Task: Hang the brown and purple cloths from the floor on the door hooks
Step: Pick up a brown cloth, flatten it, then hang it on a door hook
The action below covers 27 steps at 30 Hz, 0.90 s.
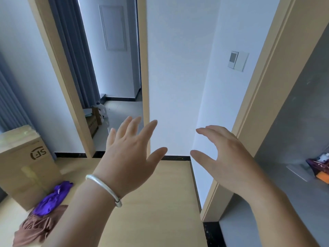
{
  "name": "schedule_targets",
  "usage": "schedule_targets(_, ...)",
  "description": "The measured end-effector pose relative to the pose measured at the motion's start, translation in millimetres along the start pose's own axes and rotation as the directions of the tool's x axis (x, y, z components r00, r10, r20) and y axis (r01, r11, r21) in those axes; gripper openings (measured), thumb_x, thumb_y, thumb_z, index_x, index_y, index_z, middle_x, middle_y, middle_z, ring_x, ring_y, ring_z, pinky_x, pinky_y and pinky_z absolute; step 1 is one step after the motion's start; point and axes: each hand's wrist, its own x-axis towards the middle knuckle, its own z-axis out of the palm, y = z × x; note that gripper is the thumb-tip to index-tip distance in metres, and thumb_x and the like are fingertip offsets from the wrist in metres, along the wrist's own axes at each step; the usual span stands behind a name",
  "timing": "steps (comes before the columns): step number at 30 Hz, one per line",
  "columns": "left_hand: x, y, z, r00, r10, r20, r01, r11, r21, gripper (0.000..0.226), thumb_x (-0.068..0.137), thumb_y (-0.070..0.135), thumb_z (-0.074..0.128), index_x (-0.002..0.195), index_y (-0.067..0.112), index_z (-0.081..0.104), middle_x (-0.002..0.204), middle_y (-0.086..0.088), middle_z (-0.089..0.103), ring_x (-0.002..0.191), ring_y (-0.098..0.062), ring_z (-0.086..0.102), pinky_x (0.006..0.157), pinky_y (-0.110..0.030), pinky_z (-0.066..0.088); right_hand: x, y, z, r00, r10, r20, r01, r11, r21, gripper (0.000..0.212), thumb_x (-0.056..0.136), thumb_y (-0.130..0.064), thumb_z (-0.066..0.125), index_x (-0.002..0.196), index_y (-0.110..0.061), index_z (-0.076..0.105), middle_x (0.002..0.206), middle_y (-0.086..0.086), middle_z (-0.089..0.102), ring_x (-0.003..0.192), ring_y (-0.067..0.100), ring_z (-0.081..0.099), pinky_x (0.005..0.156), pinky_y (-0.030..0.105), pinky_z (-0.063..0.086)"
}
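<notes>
Both hands raised in front, empty, nothing held. Left hand (128, 154) spread flat with straight fingers, a silver bangle (104, 188) on the wrist. Right hand (229, 157) loosely open, fingers a little bent, thumb apart.

Both cloths on the floor (151, 202) at lower left, below and to the left of the left hand, well apart from the right hand. Left hand clearly nearer, so probably the one to reach down. Purple cloth (53, 198) a soft crumpled strip, long axis slanting from lower left to upper right, its lower end lying over the brown cloth (35, 227), which is a wrinkled heap. Both just beside a cardboard box (25, 166), smooth and taped.

Floor pale, wood-like, smooth. No door hooks visible. Door frame (258, 97) of light wood at the right.
</notes>
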Motion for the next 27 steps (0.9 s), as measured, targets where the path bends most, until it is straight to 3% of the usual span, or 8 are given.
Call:
schedule_targets(13, 176.0, 5.6, 54.5, 1.000, -0.022, 0.002, 0.022, 1.000, -0.001, 0.071, 0.085, 0.069, 0.025, 0.148, 0.041, 0.004, 0.159, 0.003, 0.006, 0.146, -0.015, -0.008, 0.117, -0.046, 0.002, 171.5, 93.2, 12.2, 0.999, -0.040, 0.036, 0.040, 0.999, 0.005, 0.055, 0.086, -0.055, 0.051, 0.138, -0.041, 0.039, 0.143, -0.024, 0.031, 0.132, -0.002, 0.030, 0.097, 0.018, 0.027)
schedule_targets(27, 390.8, -87.3, 102.6, 1.000, 0.021, 0.007, -0.020, 0.999, -0.050, 0.068, 0.089, 0.065, 0.028, 0.148, 0.040, 0.004, 0.159, 0.006, 0.001, 0.146, -0.015, -0.011, 0.119, -0.045, 0.002, 391.0, 108.7, 84.4, 0.999, -0.040, 0.025, 0.042, 0.996, -0.081, 0.055, 0.088, -0.052, 0.053, 0.140, -0.039, 0.039, 0.145, -0.020, 0.032, 0.132, -0.002, 0.029, 0.100, 0.017, 0.026)
